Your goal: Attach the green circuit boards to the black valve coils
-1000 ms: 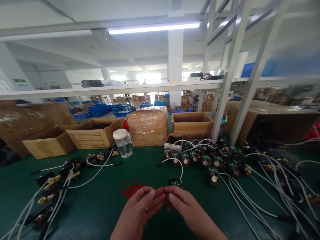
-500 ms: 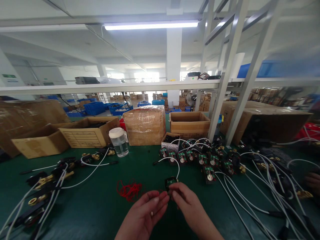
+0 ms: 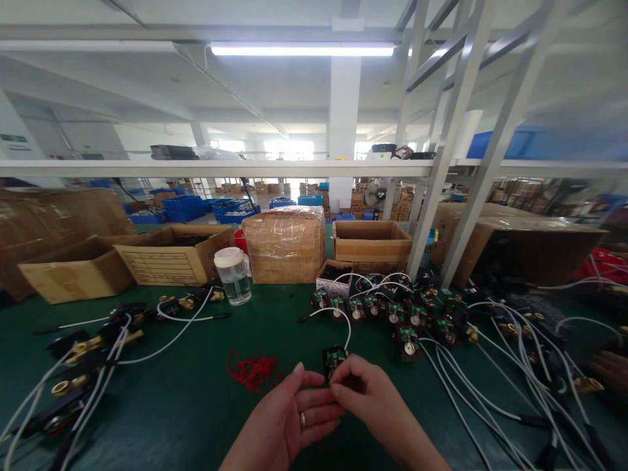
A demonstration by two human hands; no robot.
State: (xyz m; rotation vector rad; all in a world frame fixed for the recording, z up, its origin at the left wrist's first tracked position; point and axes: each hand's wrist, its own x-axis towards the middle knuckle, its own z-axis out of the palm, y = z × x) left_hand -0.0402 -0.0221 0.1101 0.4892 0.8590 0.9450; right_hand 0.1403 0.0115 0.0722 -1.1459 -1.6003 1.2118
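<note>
A black unit with a green circuit board (image 3: 335, 356) lies on the table just beyond my hands, a white cable curving up from it. Palm up, my left hand (image 3: 299, 415) has its fingers stretched out beneath and beside the right fingertips, with a ring on one finger. My right hand (image 3: 370, 396) is closed in a pinch at the unit's near edge; whatever sits between finger and thumb is hidden. Left of the unit lies a tangle of thin red wires (image 3: 252, 371). Several similar circuit-board units (image 3: 356, 307) stand in rows behind.
A clear jug with a white lid (image 3: 233, 278) stands behind the red wires. Brass-fitted valve units (image 3: 78, 353) with white cables lie at left, more cables (image 3: 495, 386) at right. Cardboard boxes (image 3: 284, 248) line the back. Another person's hand (image 3: 611, 366) shows at the right edge.
My left hand has opened out, its fingers now straighter and reaching further right under my right fingertips. My right hand stays pinched by the unit. The view has shifted slightly.
</note>
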